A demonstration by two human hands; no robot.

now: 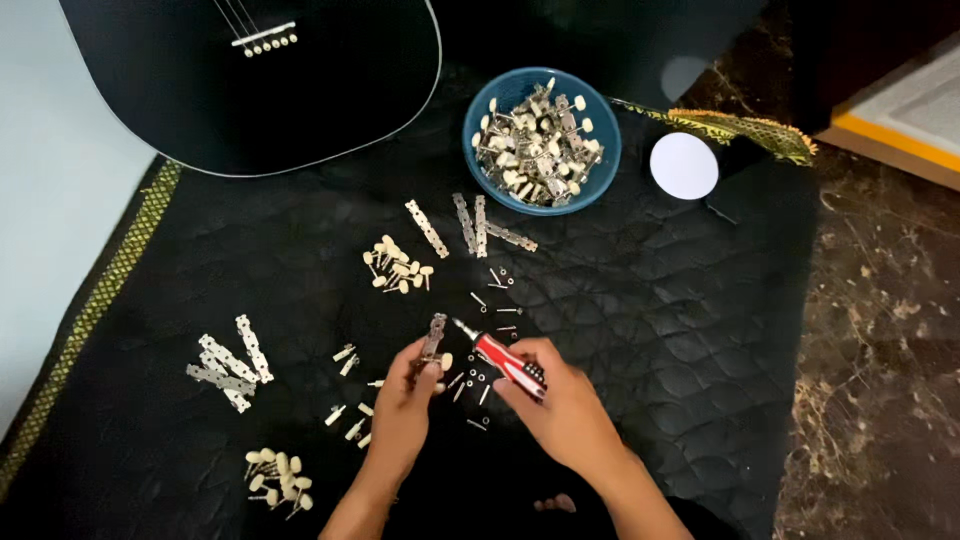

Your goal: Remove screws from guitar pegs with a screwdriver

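My left hand (405,400) grips a small metal tuning-peg plate (434,337) with a cream knob, held upright over a black quilted mat (650,320). My right hand (560,400) holds a red and black screwdriver (503,360); its tip points left and up at the plate. Loose small screws (495,300) lie on the mat just beyond the two hands.
A blue bowl (600,170) full of tuner parts stands at the back. Metal strips (480,225), cream pegs (398,268), more plates (230,362) and knobs (280,478) lie around. A black guitar body (330,90) rests upper left; a white round lid (684,165) right of the bowl.
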